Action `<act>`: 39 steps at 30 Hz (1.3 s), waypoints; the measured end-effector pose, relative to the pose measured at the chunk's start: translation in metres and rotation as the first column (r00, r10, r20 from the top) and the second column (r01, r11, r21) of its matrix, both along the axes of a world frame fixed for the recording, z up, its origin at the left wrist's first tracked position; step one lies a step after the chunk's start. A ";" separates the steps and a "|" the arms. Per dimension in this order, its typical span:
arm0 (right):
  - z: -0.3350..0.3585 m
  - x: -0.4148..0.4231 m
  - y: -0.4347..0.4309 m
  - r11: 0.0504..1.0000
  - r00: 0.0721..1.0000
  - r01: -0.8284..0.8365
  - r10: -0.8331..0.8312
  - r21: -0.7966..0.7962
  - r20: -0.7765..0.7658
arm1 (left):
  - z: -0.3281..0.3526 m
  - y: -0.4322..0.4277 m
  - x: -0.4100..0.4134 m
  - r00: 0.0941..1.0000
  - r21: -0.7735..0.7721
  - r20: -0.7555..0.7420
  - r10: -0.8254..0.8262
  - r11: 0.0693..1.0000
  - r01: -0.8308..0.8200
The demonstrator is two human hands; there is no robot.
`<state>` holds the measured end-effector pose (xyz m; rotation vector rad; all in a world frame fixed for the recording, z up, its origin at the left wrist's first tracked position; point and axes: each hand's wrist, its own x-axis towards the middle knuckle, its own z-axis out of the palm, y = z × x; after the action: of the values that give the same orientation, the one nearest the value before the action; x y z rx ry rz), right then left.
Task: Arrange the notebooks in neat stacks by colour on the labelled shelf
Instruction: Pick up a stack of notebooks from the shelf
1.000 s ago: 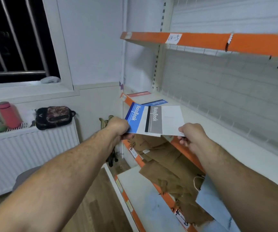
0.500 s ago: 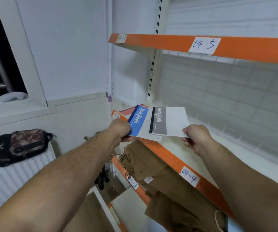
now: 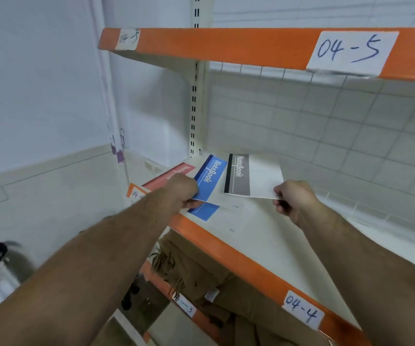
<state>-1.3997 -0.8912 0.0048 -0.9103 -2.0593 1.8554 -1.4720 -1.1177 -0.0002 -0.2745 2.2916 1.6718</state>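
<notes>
Left hand (image 3: 181, 193) grips the blue notebook (image 3: 211, 176), right hand (image 3: 293, 198) the grey notebook (image 3: 256, 178), both with spine at left, long axis running rightward.

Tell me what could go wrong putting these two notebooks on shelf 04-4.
The left hand pinches the held blue notebook by one edge; it may land askew on the lying blue notebook.
The right hand holds the grey notebook by a corner, so it could slip.
The lying blue notebook sits near the orange shelf edge; a nudge might push it off.

Head view, close over shelf (image 3: 264, 236)
</notes>
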 end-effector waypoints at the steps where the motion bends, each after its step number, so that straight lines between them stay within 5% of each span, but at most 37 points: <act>1: -0.002 -0.001 0.002 0.999 0.999 0.034 -0.034 0.001 0.004 | -0.001 0.004 -0.006 1.000 -0.014 0.008 -0.028 0.999 0.028; 12: -0.012 0.022 -0.022 0.953 0.952 0.304 -0.304 -0.008 0.036 | -0.023 0.015 -0.051 0.924 -0.122 0.026 -0.382 0.916 0.383; 16: -0.022 0.036 -0.040 0.925 0.925 0.378 -0.377 -0.025 0.045 | -0.034 0.012 -0.058 0.850 -0.403 -0.062 -0.524 0.792 0.459; 19: -0.029 0.045 -0.049 0.901 0.900 0.433 -0.431 -0.018 0.059 | -0.037 0.007 -0.057 0.733 -0.637 -0.157 -0.662 0.635 0.437; 24: -0.024 0.056 -0.056 0.879 0.877 0.477 -0.476 0.011 0.065 | -0.041 0.003 -0.057 0.569 -0.787 -0.164 -0.806 0.455 0.417; 39: -0.023 0.077 -0.057 0.878 0.871 0.477 -0.479 0.049 0.108 | -0.041 0.000 -0.053 0.547 -0.891 -0.085 -0.833 0.310 0.333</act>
<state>-1.3226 -0.9479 -0.0178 -1.4032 -1.6949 1.5386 -1.5246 -1.1175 -0.0409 0.9991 2.8311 0.1734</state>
